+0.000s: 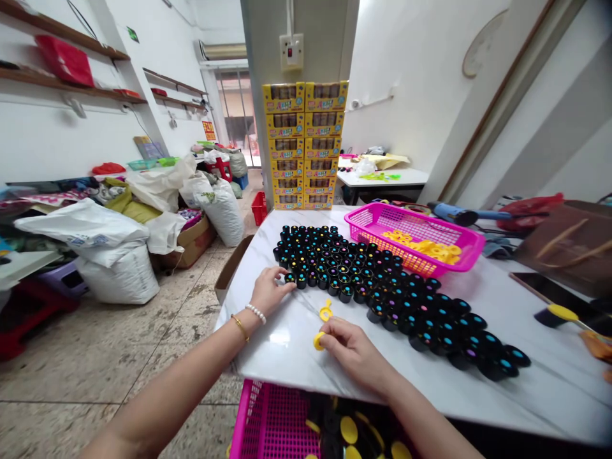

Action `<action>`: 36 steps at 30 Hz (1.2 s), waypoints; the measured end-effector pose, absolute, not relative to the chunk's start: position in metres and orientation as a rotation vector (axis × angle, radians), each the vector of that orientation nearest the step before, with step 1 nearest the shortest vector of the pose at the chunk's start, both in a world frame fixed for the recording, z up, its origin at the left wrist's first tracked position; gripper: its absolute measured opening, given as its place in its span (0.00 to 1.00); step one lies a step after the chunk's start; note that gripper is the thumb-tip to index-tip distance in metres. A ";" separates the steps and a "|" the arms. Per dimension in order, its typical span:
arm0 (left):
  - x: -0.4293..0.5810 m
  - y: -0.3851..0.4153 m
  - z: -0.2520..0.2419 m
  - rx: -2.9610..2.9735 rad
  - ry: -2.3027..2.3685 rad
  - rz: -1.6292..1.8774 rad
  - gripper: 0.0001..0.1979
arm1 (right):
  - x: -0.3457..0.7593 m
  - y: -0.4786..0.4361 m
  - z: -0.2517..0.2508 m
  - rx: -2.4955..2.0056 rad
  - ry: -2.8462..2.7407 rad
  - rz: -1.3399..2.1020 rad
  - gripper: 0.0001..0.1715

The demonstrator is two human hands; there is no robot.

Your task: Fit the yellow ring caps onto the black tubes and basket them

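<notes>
Standing close, black cylinders (380,290) show cyan, yellow and purple dots (505,364).

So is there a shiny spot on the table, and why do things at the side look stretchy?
In the head view, yes: bright glare on the white table near the beaded bracelet; in the head view, the brown bag toward the right edge looks stretched, probably from a wide lens; in the head view, the black round pieces look clearer.
</notes>
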State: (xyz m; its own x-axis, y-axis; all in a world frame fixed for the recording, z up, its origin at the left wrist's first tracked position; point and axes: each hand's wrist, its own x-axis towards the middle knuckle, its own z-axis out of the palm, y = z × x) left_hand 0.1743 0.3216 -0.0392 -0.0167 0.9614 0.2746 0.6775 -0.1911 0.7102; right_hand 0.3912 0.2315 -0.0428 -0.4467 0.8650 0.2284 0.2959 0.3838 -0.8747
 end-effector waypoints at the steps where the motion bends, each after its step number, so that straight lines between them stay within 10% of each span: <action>1: 0.176 0.313 -0.038 1.900 1.681 1.026 0.13 | 0.391 0.231 -0.043 -0.989 -1.935 1.029 0.14; 11: 0.191 0.187 -0.049 1.905 1.466 0.971 0.16 | 0.387 0.221 -0.039 -0.996 -1.578 1.606 0.17; 36: 0.192 0.186 -0.050 2.040 1.511 0.882 0.13 | 0.363 0.240 -0.041 -1.206 -1.466 1.743 0.11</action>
State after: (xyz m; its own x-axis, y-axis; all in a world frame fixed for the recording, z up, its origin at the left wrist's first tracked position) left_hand 0.1916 0.1861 -0.0503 0.1956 0.9541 0.2268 0.6662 -0.2989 0.6833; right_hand 0.3630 0.2398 -0.0410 -0.4410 0.8527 -0.2800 0.1299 -0.2480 -0.9600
